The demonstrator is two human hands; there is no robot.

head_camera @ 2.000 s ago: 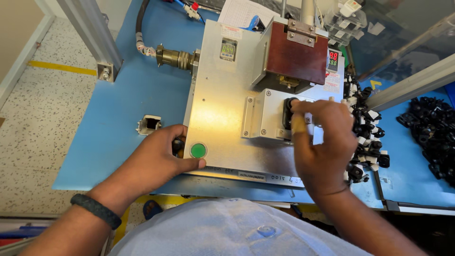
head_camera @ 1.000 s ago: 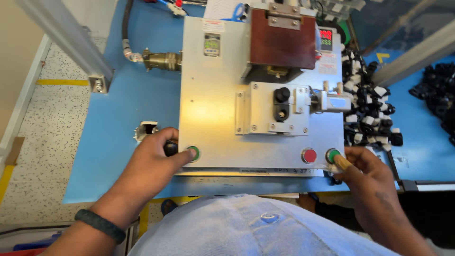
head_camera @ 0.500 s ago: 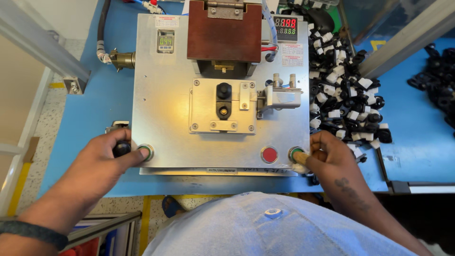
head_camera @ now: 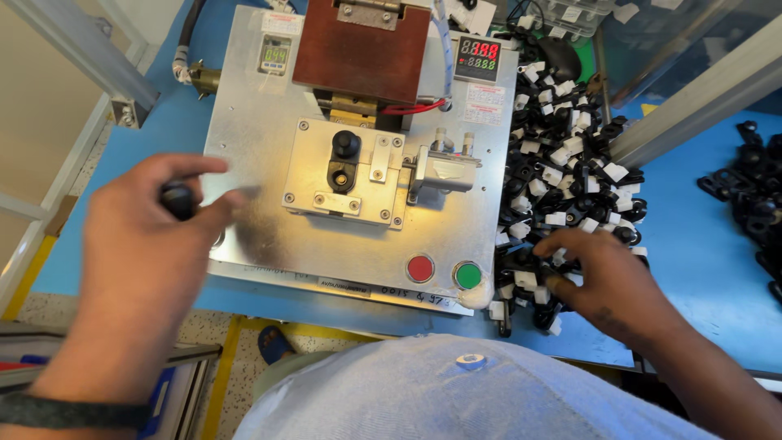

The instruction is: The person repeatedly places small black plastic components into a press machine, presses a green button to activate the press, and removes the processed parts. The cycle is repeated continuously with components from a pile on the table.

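Left of the plate, left hand (head_camera: 142, 244): raised above the blue counter (head_camera: 692, 244), fingers curled round a small black rounded part (head_camera: 177, 199) pinched between thumb and forefinger; the hand is blurred, so the part's exact shape cannot be told.
Right hand (head_camera: 607, 281): palm down, fingers spread and bent, fingertips touching the heap of small black-and-white plastic parts (head_camera: 570, 163) at its near edge; whether it has closed on one piece cannot be told.
Green round push-button (head_camera: 467, 275): just beside the right hand, at the near right corner of the plate, untouched.
Red round push-button (head_camera: 419, 268): just left of the green one.
Silver metal machine plate (head_camera: 244, 147): lies flat on the counter between the two hands.
Bolted metal fixture block (head_camera: 346, 171): at the middle of the plate, with a black piece seated in its slot.
Small silver cylinder unit (head_camera: 444, 169): touching the fixture's right side.
Brown rectangular press head (head_camera: 362, 49): at the far edge of the plate, above the fixture.
Second pile of black parts (head_camera: 749, 195): at the far right of the counter, well apart from the hands.
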